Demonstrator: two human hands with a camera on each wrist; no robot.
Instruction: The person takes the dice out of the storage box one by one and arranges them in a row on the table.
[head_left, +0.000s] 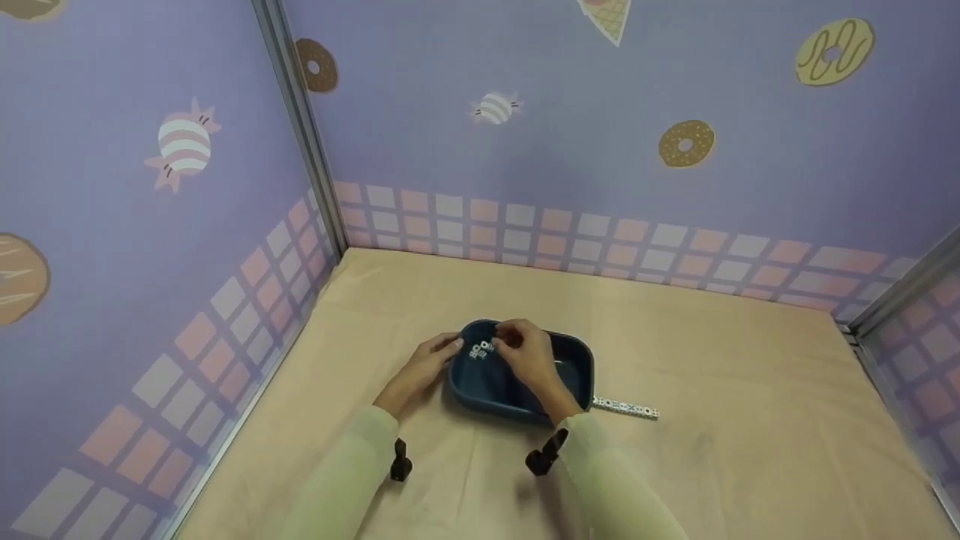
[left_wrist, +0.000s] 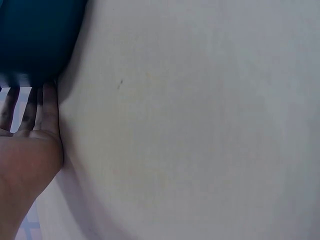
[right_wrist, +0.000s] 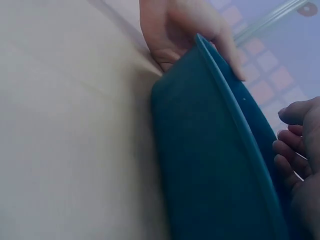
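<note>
Lilac walls [head_left: 585, 150] printed with sweets and checks enclose a cloth-covered desk [head_left: 720, 360]. On it, near the middle, sits a deep blue tray [head_left: 517, 410] with rounded corners and a raised rim. Its glossy look suggests smooth, stiff plastic, probably light enough to slide if nudged; the rim at either short end would give the surest hold. There the left hand [head_left: 424, 364] steadies it, its grip spread, fingers straight against the outer wall and thumb at the rim. The right hand [head_left: 529, 356] reaches inside, fingers bent; whether its grip pinches anything, I cannot tell. Just beyond the tray's right side lies a narrow patterned strip [head_left: 626, 409]. Smallest are the white pieces [head_left: 478, 350] clustered toward the tray's left end, likely hard, very light and apt to skid, best taken singly between fingertips by opposite sides.
</note>
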